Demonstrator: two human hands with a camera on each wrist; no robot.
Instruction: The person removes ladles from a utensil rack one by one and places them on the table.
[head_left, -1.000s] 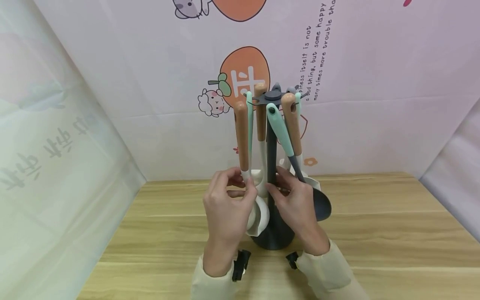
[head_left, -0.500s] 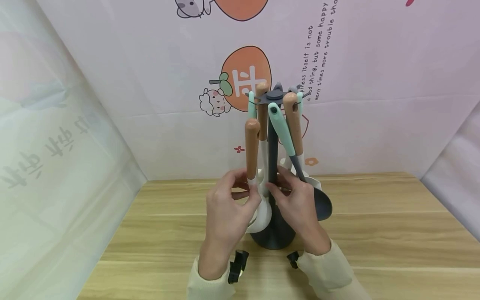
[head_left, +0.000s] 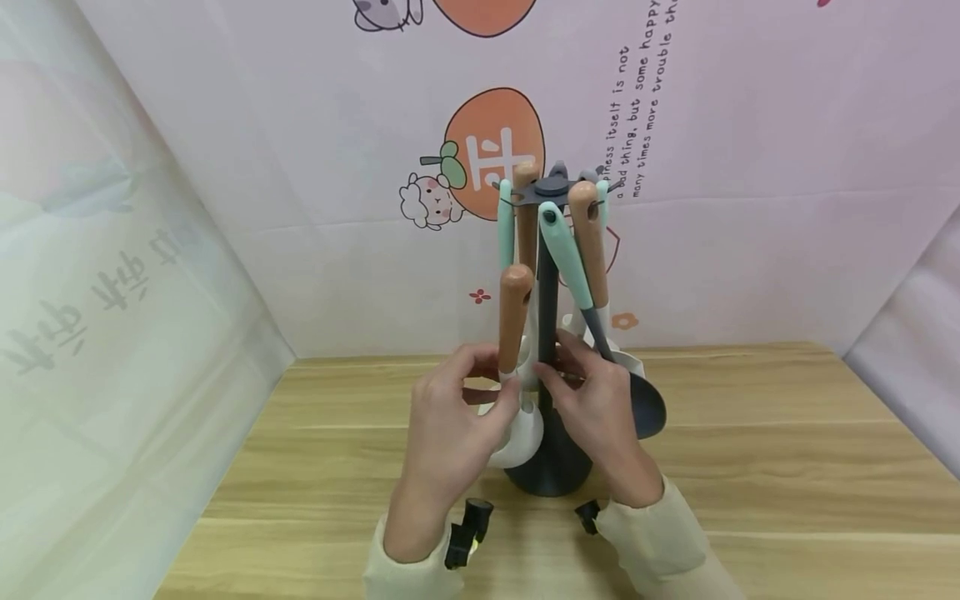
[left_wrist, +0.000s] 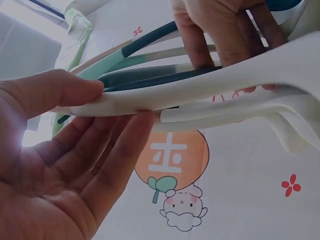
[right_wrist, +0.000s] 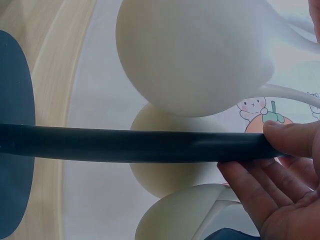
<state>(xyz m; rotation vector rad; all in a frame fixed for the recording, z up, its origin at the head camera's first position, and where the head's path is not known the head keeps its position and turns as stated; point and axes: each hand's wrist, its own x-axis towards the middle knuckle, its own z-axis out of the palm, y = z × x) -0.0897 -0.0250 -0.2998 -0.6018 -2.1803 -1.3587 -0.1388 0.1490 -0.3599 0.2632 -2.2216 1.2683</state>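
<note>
Above the tabletop [head_left: 330,450], the left hand [head_left: 453,421] pinches a ladle [head_left: 514,321] below its wooden handle, between thumb and fingers. Just right of it stands the black stand [head_left: 548,308], upright, its post pinched by the right hand [head_left: 596,408]; beside that hand hangs a dark spoon [head_left: 647,406].

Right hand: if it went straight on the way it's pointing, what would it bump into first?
The dark post, which the right hand grips. Beyond that, perhaps the wooden-handled utensil behind and to the left, though depth is unclear.
</note>
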